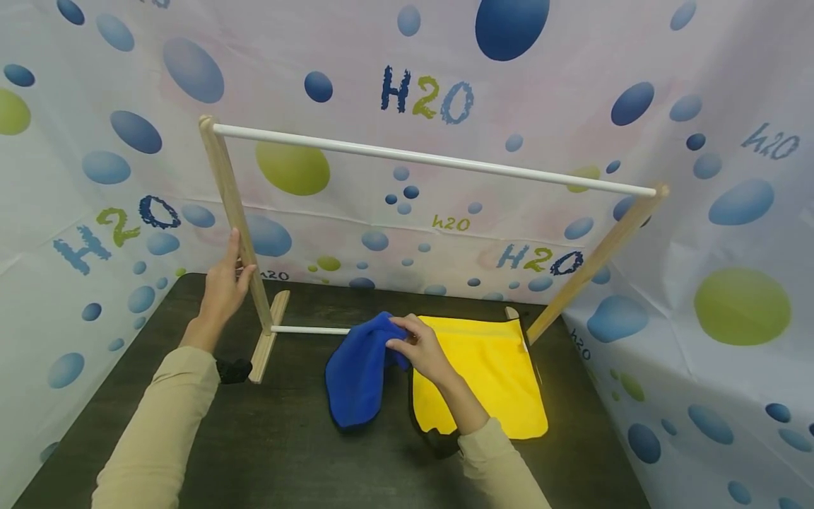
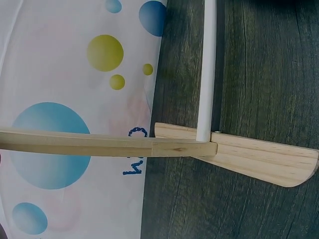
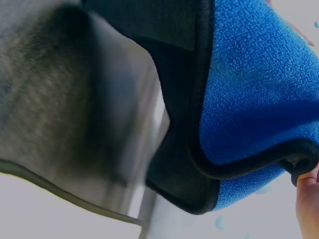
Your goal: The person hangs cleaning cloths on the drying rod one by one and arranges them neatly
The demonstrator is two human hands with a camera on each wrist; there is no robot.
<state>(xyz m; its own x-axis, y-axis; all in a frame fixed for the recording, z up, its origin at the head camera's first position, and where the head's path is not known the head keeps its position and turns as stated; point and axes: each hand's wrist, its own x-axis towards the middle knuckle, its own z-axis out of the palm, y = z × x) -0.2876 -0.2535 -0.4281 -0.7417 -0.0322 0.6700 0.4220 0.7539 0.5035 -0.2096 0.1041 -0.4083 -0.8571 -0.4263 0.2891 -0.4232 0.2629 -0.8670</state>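
A wooden rack has a white upper bar (image 1: 432,160), a white lower bar (image 1: 311,330) and slanting wooden posts. My left hand (image 1: 220,293) holds its left post (image 1: 238,205), thumb in front. The left wrist view shows the post foot (image 2: 264,159), no fingers. My right hand (image 1: 422,346) pinches the top edge of a blue cloth (image 1: 356,375) at the lower bar; in the right wrist view its blue face (image 3: 254,84) folds against a dark grey reverse. Right of it a yellow cloth (image 1: 486,375) lies along the lower bar, dark trim round it.
The rack stands on a dark wooden table (image 1: 273,445). A white backdrop (image 1: 356,42) with blue and green dots and H2O lettering rises behind and at both sides. The right post (image 1: 594,265) slants up beside the yellow cloth.
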